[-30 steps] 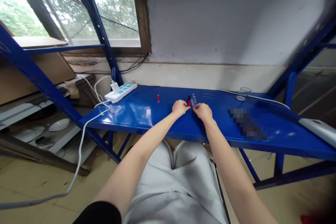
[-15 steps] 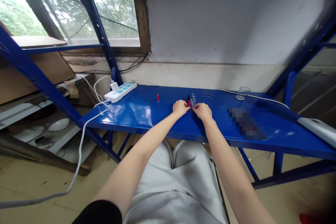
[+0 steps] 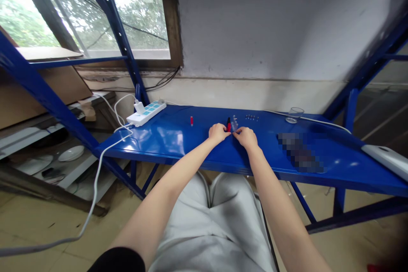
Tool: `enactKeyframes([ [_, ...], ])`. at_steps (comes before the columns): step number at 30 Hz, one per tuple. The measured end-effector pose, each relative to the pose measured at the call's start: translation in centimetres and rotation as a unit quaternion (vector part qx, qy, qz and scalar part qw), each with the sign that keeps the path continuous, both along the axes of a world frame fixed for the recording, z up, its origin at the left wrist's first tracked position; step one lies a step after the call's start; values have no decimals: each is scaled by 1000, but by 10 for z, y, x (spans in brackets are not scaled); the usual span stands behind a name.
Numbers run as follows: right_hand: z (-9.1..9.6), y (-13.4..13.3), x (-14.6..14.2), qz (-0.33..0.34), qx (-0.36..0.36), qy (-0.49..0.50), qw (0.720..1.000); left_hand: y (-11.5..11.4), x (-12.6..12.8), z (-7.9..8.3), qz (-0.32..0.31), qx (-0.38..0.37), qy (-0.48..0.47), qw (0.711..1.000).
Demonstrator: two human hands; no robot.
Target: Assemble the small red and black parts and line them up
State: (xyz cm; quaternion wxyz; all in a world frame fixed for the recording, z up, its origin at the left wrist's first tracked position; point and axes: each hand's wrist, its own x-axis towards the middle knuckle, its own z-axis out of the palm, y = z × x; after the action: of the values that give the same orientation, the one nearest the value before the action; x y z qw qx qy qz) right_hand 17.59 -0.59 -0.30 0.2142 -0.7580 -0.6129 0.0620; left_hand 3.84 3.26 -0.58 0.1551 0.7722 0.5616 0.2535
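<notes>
My left hand (image 3: 218,133) and my right hand (image 3: 245,137) rest on a glossy blue metal shelf (image 3: 178,144), their curled fingertips almost meeting. Just beyond them stands a small red-and-black item (image 3: 228,125), with a cluster of small clear pieces (image 3: 234,124) beside it. Whether either hand pinches something small is hidden by the fingers. Further left lies a small red cylinder (image 3: 191,120). To the right of the hands is a row of several tiny dark pegs (image 3: 251,117).
A white power strip (image 3: 145,113) sits at the shelf's left end, with a white cable (image 3: 98,170) dropping to the floor. Right of the hands are a clear glass (image 3: 295,114), a pixelated patch (image 3: 299,153) and a white device (image 3: 385,159). Blue uprights frame the shelf.
Both hands stay close together in nearly the same place. The whole view has shifted slightly with my head.
</notes>
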Motion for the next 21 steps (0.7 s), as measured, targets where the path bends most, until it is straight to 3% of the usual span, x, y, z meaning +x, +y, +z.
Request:
enactKeyframes([
  [3,-2,0,1,4,7,11,1000,-5,-14,10,-13,31,30,999],
  [5,-3,0,1,2,18,26,999,-8,-30,20,-18,96,60,993],
  [8,-2,-2,0,-2,40,57,998,-12,-62,38,-1,207,116,972],
  [11,2,-4,-2,-15,71,81,994,-11,-94,49,11,265,170,949],
  [15,8,-10,-5,-46,157,98,982,-6,-118,42,45,271,210,938],
  [21,10,-13,-7,-29,255,110,960,1,-119,21,59,209,249,944],
])
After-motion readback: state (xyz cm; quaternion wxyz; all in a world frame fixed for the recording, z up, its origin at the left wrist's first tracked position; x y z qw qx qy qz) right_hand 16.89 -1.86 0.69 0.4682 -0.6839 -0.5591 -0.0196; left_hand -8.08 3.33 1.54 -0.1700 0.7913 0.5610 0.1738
